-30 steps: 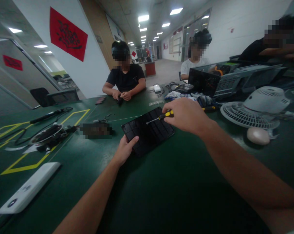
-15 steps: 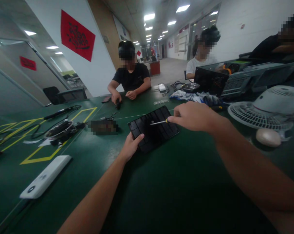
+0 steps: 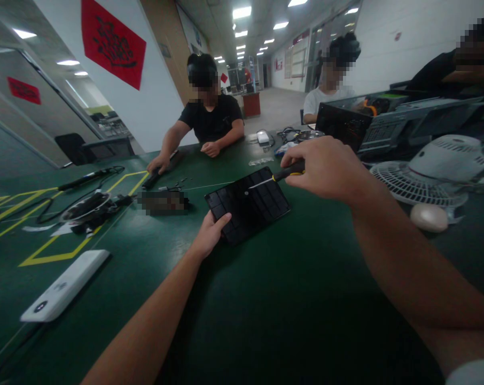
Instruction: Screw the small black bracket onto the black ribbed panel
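Note:
My left hand (image 3: 213, 231) grips the lower left edge of a flat black rectangular panel (image 3: 262, 206), its thumb on top. The panel's face is marked off into dark blocks like a small solar panel, with a small round light spot near the middle. In my right hand (image 3: 326, 168) is a screwdriver (image 3: 288, 171) with a black and yellow handle. Its metal shaft points left over the panel, the tip close to the round spot. I cannot tell whether the tip touches it.
A white fan part (image 3: 430, 166) and a pale mouse-like object (image 3: 429, 217) lie right, before an open computer case (image 3: 402, 125). Left are a white power strip-like bar (image 3: 68, 286), a round cabled device (image 3: 87, 208) and yellow tape. Across the table (image 3: 242, 299) sits a co-worker (image 3: 212, 120).
The screwdriver's handle has tilted and shows more now, its tip still over the panel. The panel stays in my left hand. Across the table, the co-worker's hand has moved left with a dark object.

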A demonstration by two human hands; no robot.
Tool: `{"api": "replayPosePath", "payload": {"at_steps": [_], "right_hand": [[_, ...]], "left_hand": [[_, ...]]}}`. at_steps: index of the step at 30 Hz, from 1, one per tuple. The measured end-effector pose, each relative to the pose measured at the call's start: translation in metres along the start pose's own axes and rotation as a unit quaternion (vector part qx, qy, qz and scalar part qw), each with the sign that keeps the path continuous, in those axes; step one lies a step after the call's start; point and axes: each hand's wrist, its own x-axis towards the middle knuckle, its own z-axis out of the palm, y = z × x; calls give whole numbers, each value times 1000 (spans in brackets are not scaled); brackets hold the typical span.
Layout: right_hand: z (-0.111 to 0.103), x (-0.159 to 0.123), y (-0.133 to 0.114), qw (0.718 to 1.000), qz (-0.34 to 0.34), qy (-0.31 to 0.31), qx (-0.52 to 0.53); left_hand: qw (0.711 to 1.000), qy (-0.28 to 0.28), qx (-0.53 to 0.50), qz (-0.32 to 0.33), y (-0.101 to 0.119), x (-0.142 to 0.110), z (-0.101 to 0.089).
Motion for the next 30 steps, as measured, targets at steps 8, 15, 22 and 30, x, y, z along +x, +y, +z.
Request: {"api": "replayPosePath", "payload": {"at_steps": [8, 15, 22, 30], "right_hand": [[12, 5, -1, 995, -97, 17, -16], [16, 5, -3, 992, -120, 36, -23], [23, 8, -5, 989, -140, 36, -27], [26, 8, -7, 987, -146, 38, -47]], "left_hand": [[1000, 9, 6, -6, -1, 2, -2], [1000, 5, -27, -2, 1, 2, 1], [999, 5, -33, -7, 1, 2, 1], [999, 2, -45, -4, -3, 5, 0]]}}
